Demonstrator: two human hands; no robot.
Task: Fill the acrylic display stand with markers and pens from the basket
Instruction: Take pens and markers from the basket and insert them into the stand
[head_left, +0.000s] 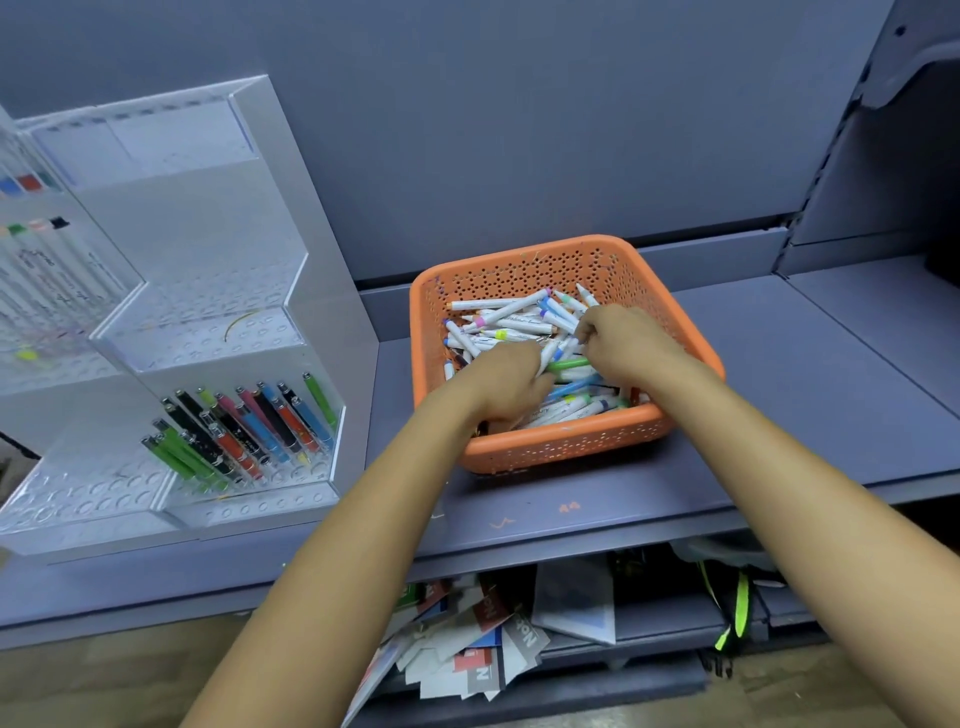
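An orange perforated basket (519, 447) stands on the grey shelf, holding a heap of white markers (506, 325) with coloured caps. Both my hands are inside it. My left hand (506, 387) reaches down into the heap with curled fingers, and what it holds is hidden. My right hand (621, 340) has its fingers curled round some white markers at the middle of the heap. To the left stands the stepped acrylic display stand (208, 322). Its lowest tier holds several coloured pens (244, 431) set upright in holes.
More markers stand in the stand's left tiers (36, 270). The grey shelf (779, 374) runs right of the basket, bounded by a back wall. Below the shelf lie scattered papers (483, 639) and a black bag with a green strap (737, 603).
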